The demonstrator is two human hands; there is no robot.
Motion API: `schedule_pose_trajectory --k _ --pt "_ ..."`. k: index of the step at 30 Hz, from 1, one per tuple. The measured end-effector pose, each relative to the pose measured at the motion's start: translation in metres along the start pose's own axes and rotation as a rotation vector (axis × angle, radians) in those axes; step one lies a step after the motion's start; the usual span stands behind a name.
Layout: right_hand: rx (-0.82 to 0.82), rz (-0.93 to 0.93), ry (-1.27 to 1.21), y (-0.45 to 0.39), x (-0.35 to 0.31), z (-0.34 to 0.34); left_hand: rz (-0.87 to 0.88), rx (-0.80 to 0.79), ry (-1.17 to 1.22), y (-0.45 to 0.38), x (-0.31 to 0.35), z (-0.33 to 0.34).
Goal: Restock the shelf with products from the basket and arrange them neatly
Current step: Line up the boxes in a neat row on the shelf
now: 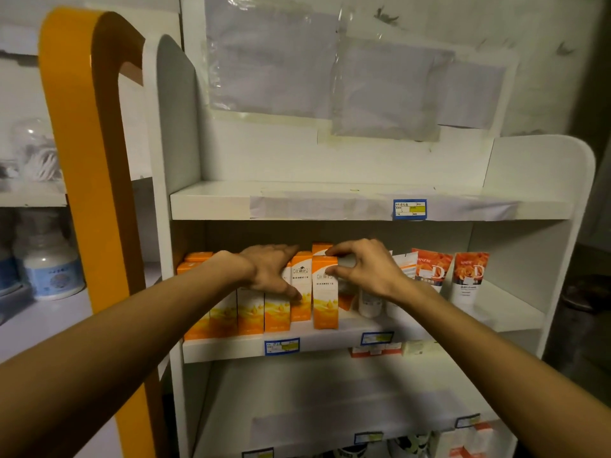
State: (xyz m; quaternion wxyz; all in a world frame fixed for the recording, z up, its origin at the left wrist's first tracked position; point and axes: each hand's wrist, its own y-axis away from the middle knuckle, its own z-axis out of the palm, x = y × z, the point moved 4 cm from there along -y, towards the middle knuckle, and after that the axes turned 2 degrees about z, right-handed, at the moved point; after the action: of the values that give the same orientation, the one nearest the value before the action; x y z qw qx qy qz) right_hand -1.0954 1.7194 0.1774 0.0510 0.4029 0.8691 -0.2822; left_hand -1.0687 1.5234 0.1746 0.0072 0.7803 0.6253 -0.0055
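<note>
Cartons (325, 292) are light, stiff card, crushable; my right hand (365, 271) pinches one's top corner, my left hand (271, 271) lies flat, steadying the row (251, 312)

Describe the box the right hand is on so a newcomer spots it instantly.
On the white shelf unit, look at the middle shelf and its row of orange-and-white boxes. The right hand pinches the top of the rightmost front box. Unlike its neighbours, it stands slightly apart at the row's end, beside a white bottle.
</note>
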Motion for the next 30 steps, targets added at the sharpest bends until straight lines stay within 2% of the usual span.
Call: schedule_pose_trajectory --k 6,11,17,21,24,26,28,30 --pt "0.069 -0.047 -0.102 -0.001 -0.016 0.018 -0.018 0.007 0.054 0.003 0.002 0.000" --pt "0.091 0.005 -0.173 0.003 -0.017 0.025 -0.017 0.052 0.044 0.005 0.006 -0.003" --pt "0.084 0.105 -0.328 0.000 -0.022 0.039 -0.027 0.038 0.048 0.004 0.003 -0.004" --pt "0.067 0.130 -0.339 0.000 -0.023 0.041 -0.014 0.027 0.071 0.002 0.003 -0.002" --pt "0.049 0.115 -0.321 -0.003 -0.017 0.036 -0.007 0.020 0.086 0.002 0.002 -0.002" --pt "0.134 0.126 -0.303 -0.005 -0.011 0.024 -0.005 0.017 0.104 0.003 0.002 -0.003" --pt "0.206 0.120 -0.143 -0.010 -0.006 0.012 -0.004 0.020 0.130 0.002 0.002 -0.005" --pt "0.168 0.054 0.140 -0.020 -0.005 0.010 -0.006 0.018 0.169 0.000 0.001 -0.006"
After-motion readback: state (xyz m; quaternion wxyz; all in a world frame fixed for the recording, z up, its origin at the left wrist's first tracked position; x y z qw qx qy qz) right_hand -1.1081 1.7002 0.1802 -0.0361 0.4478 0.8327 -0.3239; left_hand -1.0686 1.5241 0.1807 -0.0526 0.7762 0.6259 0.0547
